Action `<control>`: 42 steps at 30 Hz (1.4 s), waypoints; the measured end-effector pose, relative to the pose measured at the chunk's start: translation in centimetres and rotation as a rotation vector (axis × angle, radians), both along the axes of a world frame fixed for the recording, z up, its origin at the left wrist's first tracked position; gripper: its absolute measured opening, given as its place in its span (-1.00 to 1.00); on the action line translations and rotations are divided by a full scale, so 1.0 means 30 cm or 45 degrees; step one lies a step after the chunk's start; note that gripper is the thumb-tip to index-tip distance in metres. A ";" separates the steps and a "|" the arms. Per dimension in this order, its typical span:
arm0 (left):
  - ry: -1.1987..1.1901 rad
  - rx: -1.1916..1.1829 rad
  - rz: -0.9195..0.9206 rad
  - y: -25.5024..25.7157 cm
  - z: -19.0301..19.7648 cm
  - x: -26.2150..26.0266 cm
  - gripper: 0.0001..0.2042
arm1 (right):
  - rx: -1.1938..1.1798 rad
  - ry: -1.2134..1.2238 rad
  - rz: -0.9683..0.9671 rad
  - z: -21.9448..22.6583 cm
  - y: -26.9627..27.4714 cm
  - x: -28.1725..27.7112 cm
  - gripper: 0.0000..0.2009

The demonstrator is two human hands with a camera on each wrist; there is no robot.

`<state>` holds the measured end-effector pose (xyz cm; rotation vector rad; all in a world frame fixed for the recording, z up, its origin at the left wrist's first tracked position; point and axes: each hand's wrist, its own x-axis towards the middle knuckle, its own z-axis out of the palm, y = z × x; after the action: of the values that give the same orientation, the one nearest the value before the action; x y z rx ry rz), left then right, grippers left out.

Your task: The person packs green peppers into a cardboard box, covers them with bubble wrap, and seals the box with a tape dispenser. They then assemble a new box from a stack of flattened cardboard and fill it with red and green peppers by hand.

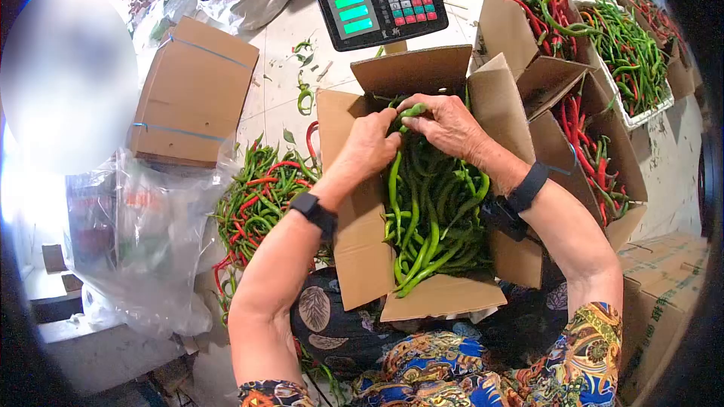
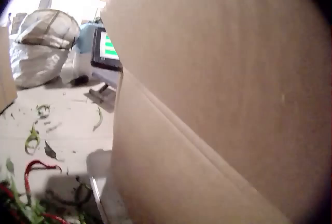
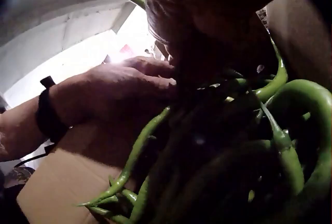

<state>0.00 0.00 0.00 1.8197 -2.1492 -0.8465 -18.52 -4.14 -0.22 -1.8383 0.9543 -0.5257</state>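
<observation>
An open cardboard box (image 1: 360, 237) in front of me holds long green chili peppers (image 1: 434, 218). Over its far end my right hand (image 1: 452, 126) pinches a green chili pepper (image 1: 413, 110) between thumb and fingers. Close beside it, my left hand (image 1: 366, 147) has its fingers and thumb curled at the same cluster of peppers, gripping a green chili pepper. In the right wrist view the left hand (image 3: 122, 86) sits at the top of a pepper (image 3: 137, 148) that slants down toward the box flap. The left wrist view shows mostly the cardboard side (image 2: 223, 78), with the left hand out of sight.
A scale display (image 1: 382, 9) stands beyond the box. Mixed red and green chilies (image 1: 260, 200) lie heaped on the floor at left, near a flat cardboard stack (image 1: 192, 90) and clear plastic bag (image 1: 143, 234). Filled chili boxes (image 1: 554, 79) and a white crate (image 1: 645, 117) line the right.
</observation>
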 end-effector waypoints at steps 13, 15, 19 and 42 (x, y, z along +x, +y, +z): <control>0.295 -0.562 0.293 0.044 0.223 0.029 -0.86 | -0.431 0.521 0.373 -0.053 0.027 -0.008 -0.42; 0.439 -0.496 0.421 0.067 0.291 0.050 -0.82 | -0.370 0.579 0.292 -0.024 0.030 -0.012 -0.52; 0.271 -0.844 0.567 0.143 0.477 0.022 -0.76 | -0.294 0.574 0.207 0.011 0.001 -0.089 -0.58; -0.738 -0.082 0.059 0.134 -0.054 -0.133 -0.70 | -0.482 0.771 0.134 -0.107 0.090 -0.022 -0.44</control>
<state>-3.99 4.01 -1.62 2.2772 -2.3946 -0.2427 -19.18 -1.45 -3.42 -2.4484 1.1980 -0.0727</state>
